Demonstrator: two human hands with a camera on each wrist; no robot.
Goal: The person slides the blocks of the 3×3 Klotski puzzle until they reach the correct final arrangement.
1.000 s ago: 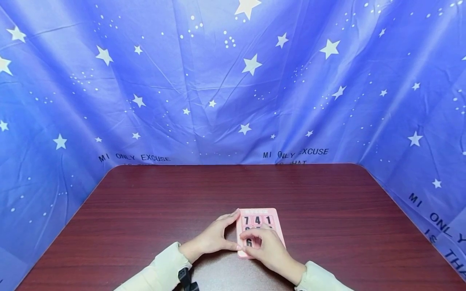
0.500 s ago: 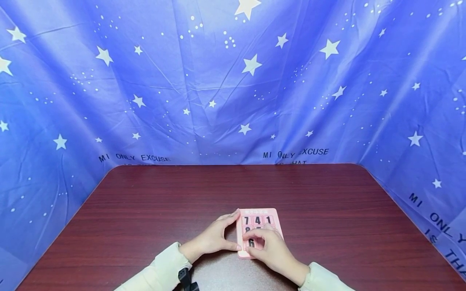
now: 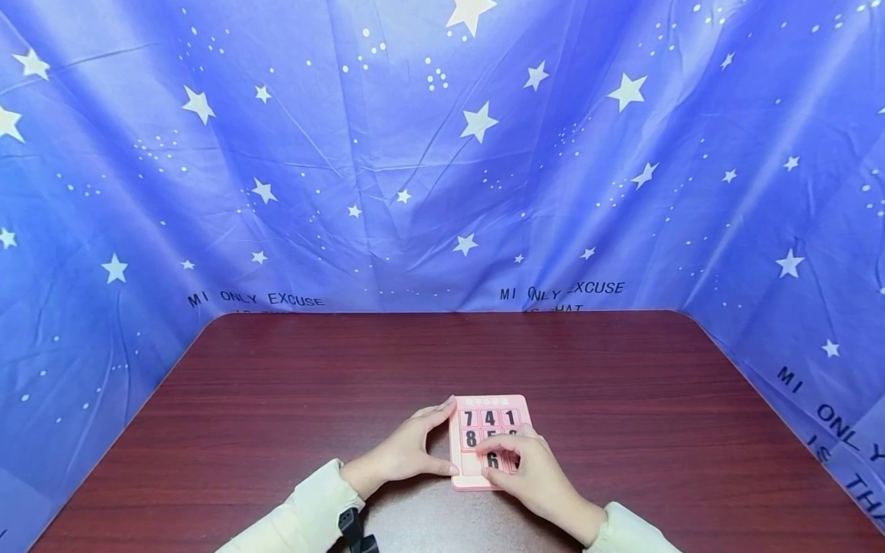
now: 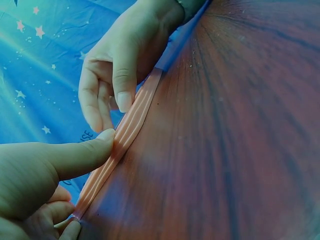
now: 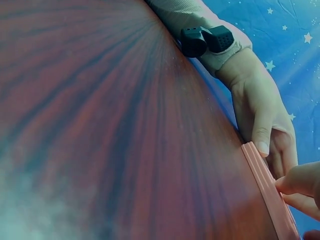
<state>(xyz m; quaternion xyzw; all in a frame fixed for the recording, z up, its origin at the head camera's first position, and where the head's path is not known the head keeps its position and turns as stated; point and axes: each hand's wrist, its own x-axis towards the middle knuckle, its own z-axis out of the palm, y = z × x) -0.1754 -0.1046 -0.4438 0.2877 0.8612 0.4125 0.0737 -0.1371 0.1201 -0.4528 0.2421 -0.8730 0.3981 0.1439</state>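
Behind everything you have the blue fabric backdrop printed with white stars (image 3: pixel 415 153), then the dark red-brown wood-grain surface (image 3: pixel 276 392). Your left hand (image 3: pixel 406 449) is spread wide, thumb and forefinger far apart; your right hand (image 3: pixel 538 467) is arched more narrowly, those two digits parted. The flat, rectangular pink number puzzle (image 3: pixel 455 453) lies on the near part of the surface, your left fingertips against its left side, your right hand over its lower right. Among its square pink tiles with black digits (image 3: pixel 489 418), the "6" tile (image 3: pixel 493 461) shows between your right thumb and forefinger, with a gap to its left; I cannot tell whether your fingertips touch it. A crooked push could jam it against a neighbour, heavy downward pressure could make it stick, and a slack left hand could let the whole puzzle skid.
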